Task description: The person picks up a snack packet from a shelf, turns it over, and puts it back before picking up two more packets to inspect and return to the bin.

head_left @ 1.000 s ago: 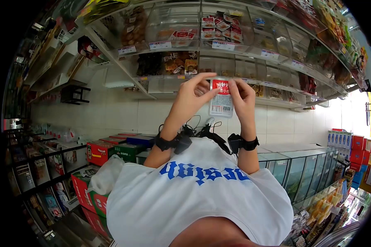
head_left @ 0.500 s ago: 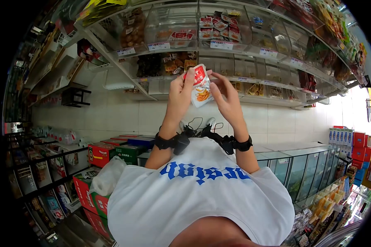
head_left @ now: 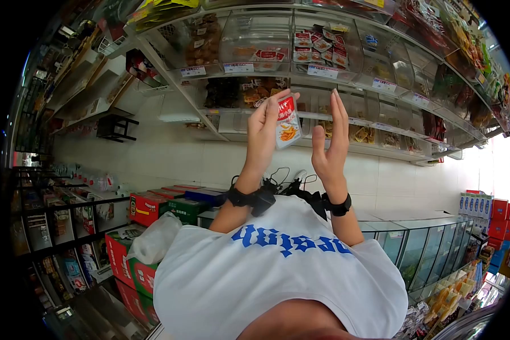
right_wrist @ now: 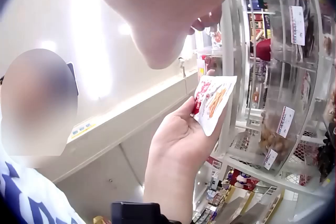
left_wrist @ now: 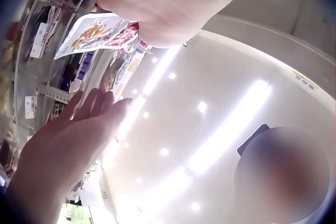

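At the far left of the head view, dark racks of goods (head_left: 45,226) are seen, and beside them a row of red and green cartons (head_left: 153,207) is stacked low on the floor. A white plastic bag (head_left: 153,238) is lying on top of the nearer cartons.

Toward the middle, the left hand (head_left: 263,133) is raised in front of the shelves. A small snack packet (head_left: 287,122) — white, with a red band on top and a picture of orange food — is pinched in it between the thumb and the fingers. The packet is held upright, in the air, at the level of the second row of clear bins (head_left: 255,93). In the right wrist view the same packet (right_wrist: 212,100) is seen at the tips of the left hand (right_wrist: 181,140), just in front of the clear shelf fronts.

Just to the right, the right hand (head_left: 330,141) is held up with its fingers straight and together, palm turned to the packet. Nothing is held in it, and it is kept apart from the packet by a small gap.

Further right, the shelves (head_left: 379,85) with white price labels run away toward a bright window, and glass-topped cases (head_left: 413,232) are standing below — blue and red boxes (head_left: 481,198) are piled behind them.
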Demonstrator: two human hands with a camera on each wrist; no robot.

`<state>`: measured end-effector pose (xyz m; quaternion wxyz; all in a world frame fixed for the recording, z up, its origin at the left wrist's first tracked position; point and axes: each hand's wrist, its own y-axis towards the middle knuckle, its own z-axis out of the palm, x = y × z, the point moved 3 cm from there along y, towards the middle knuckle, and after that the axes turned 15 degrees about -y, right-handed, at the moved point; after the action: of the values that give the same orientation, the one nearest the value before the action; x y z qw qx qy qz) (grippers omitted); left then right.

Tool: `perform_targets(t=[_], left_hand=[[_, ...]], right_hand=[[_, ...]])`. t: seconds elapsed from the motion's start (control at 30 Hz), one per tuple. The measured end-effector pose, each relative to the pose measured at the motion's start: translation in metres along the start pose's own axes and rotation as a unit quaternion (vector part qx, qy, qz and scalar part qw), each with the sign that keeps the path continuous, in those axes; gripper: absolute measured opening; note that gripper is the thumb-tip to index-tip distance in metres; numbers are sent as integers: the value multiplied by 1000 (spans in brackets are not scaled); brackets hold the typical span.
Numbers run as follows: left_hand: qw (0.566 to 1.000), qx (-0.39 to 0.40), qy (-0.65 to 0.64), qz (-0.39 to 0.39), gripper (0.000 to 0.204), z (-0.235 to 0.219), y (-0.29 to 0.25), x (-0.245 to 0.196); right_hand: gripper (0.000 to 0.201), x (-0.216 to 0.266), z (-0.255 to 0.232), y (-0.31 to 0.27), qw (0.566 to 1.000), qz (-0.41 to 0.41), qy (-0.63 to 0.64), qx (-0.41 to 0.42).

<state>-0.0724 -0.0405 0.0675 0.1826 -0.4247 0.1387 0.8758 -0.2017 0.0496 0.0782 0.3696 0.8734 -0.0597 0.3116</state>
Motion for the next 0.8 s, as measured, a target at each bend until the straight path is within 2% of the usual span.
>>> perform_targets(t=[0.1,0.13,0.23,0.27,0.37,0.47,0.57,0.6,0.67,0.7,0.73,0.77,0.8], left_hand=[[976,45,-190,-101,69,15,-8,18],[960,41,-226,-161,84,25,-14,24],[975,66,-163,-138,90,25,-13,29],[970,90,-170,-151,87,25,-12,28],[980,72,-111,-147,83,25,-13,25],[978,-3,-94,-185,70,3,-8,35],[983,36,49,-171,54,-22,-4,39],[986,20,17,-166,49,-22,-4,34],[986,-20,-48,-156,40,-17,-6,22],[995,-5,21,-101,40,-17,-3,21],[995,10,90,-44,41,-16,0,21],[987,25,159,15,42,-16,2,20],[995,25,70,-72,47,-20,3,27]], right_hand=[[62,16,19,2,992,-53,75,86],[64,16,30,-1,991,-85,-34,95],[64,5,45,-4,993,-51,65,85],[63,2,47,-2,990,-57,88,94],[62,0,46,-4,979,-56,153,121],[59,-10,48,-11,956,14,224,187],[55,-8,34,-8,944,119,285,120],[55,-10,35,-11,940,178,286,53],[58,-34,41,-18,920,205,309,124],[59,-37,41,-17,908,216,322,159],[58,-34,40,-18,862,247,403,182],[57,-34,41,-22,864,249,395,188],[56,-35,43,-24,866,250,387,194]])
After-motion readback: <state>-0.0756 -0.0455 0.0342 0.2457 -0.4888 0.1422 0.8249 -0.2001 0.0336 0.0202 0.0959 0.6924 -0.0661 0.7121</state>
